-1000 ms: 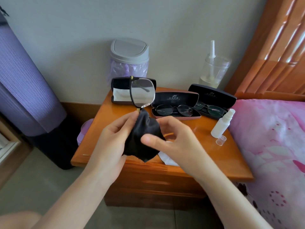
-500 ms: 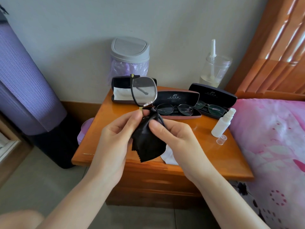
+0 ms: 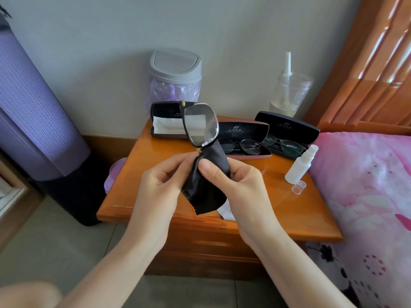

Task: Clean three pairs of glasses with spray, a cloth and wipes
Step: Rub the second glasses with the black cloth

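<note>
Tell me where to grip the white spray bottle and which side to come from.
Grip the spray bottle round its plain cylindrical body, below the narrow nozzle. It stands on its base, so probably come from the left, over bare nightstand: the bed crowds its right, an open glasses case its back.

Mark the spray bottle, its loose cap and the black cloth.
spray bottle (image 3: 298, 169), head view, middle of its white body.
cap (image 3: 298, 187), head view, its clear side.
black cloth (image 3: 204, 195), head view, its hanging lower half.
</note>
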